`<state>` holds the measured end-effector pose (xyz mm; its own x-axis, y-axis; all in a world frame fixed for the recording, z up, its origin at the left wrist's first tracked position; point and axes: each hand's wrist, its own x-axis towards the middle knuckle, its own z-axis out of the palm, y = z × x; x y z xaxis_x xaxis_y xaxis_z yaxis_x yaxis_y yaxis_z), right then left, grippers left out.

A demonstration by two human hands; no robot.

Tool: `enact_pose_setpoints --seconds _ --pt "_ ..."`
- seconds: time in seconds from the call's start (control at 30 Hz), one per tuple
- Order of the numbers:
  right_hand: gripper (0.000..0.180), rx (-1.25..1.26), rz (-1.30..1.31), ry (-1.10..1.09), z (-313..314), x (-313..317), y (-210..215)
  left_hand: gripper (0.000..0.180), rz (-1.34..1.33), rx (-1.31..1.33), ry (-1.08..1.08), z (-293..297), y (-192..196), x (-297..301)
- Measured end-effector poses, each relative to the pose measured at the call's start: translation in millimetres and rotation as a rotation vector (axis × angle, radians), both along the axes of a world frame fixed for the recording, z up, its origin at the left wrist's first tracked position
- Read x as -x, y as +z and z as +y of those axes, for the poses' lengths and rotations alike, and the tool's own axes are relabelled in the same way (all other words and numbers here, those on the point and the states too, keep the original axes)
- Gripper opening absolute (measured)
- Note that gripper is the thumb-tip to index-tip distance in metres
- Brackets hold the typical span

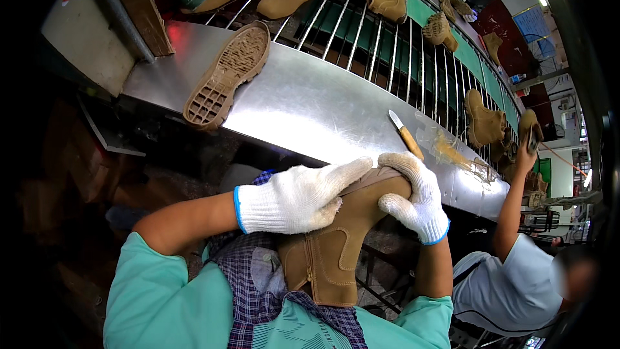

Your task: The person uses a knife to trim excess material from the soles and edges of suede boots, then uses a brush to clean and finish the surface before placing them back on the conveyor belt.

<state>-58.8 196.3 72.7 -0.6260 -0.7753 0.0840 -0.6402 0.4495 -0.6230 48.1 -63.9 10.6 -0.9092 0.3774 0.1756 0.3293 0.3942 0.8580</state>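
Note:
A tan suede boot (pixel 336 245) lies upside down on my lap, its shaft toward my chest and its sole side up. My left hand (pixel 294 197), in a white knit glove, presses flat across the boot's upper part near the sole edge. My right hand (pixel 416 197), also gloved, curls around the toe end and grips it. A small knife with a wooden handle (pixel 405 134) lies on the steel shelf just beyond my right hand.
A loose tan rubber sole (pixel 226 76) lies tread up on the steel shelf (pixel 310 106). Behind it, several tan boots ride on a wire-rack conveyor (pixel 387 45). Another person in a grey shirt (pixel 516 284) sits at my right, holding a boot up (pixel 529 132).

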Motion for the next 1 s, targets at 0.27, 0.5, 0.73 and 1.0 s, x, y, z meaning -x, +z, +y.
enact_pose_setpoints --seconds 0.27,0.5,0.73,1.0 --pt "0.128 0.977 -0.891 -0.130 -22.6 -30.3 -61.6 0.107 0.095 -0.358 -0.050 -18.3 35.6 -27.9" --pt "0.070 0.229 -0.214 -0.344 -54.4 -50.8 -37.9 0.118 -0.028 0.281 -0.087 -64.4 76.7 69.4" --pt "0.068 0.089 -0.179 -0.301 -26.2 -63.3 -57.9 0.099 -0.572 0.015 -0.252 -67.5 -3.1 101.1" --pt "0.049 0.133 0.306 -0.342 -53.7 -41.4 -88.0 0.103 -0.599 0.012 -0.217 -69.0 -15.7 101.9"
